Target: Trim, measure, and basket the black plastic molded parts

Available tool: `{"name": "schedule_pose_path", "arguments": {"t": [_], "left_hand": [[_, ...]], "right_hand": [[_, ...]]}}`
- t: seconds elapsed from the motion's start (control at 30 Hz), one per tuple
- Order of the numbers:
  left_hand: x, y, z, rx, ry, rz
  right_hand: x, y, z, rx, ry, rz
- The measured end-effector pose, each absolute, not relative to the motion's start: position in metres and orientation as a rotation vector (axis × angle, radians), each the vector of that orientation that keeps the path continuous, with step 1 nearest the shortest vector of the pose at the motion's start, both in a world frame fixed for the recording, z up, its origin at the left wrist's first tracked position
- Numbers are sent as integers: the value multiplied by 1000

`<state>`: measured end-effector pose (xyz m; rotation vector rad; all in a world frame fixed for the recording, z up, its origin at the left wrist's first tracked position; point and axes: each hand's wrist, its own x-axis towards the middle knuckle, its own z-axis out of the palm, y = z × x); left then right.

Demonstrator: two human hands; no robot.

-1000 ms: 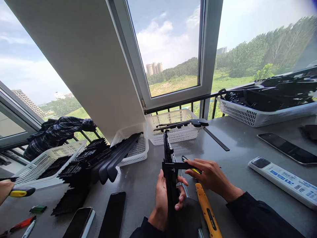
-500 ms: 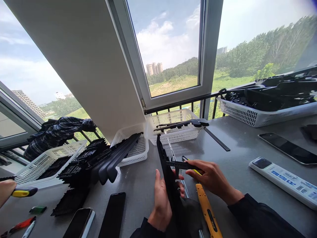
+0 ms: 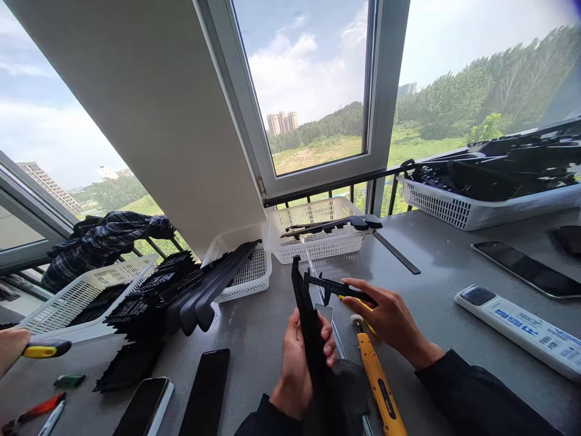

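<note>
My left hand is wrapped around a long black plastic trim piece, which stands tilted upward toward the window. In my right hand is a dark caliper, pinched between thumb and fingers. The caliper's jaws point left and lie close to the trim's upper part; whether they touch it I cannot tell. Below my right hand, a yellow-orange handheld tool lies on the grey table. Part of another yellow tool shows behind the caliper.
White baskets with black parts line the window side. A larger loaded basket stands at right, near a white labelled device and a dark phone. Black parts pile up at left. Another person's hand holds a yellow-black handle.
My right hand has shifted the caliper up along the trim piece, and its jaws now sit nearer the top. My left hand's fingers have closed more around the trim.
</note>
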<state>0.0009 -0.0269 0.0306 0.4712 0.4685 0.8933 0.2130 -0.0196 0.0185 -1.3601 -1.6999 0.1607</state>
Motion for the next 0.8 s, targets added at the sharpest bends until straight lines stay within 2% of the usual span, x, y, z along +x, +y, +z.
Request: {"name": "schedule_pose_path", "arguments": {"t": [0.8], "left_hand": [[-2,-19,3,599,290,751]], "right_hand": [[221,-20,21,-1297,-1882,110]]}}
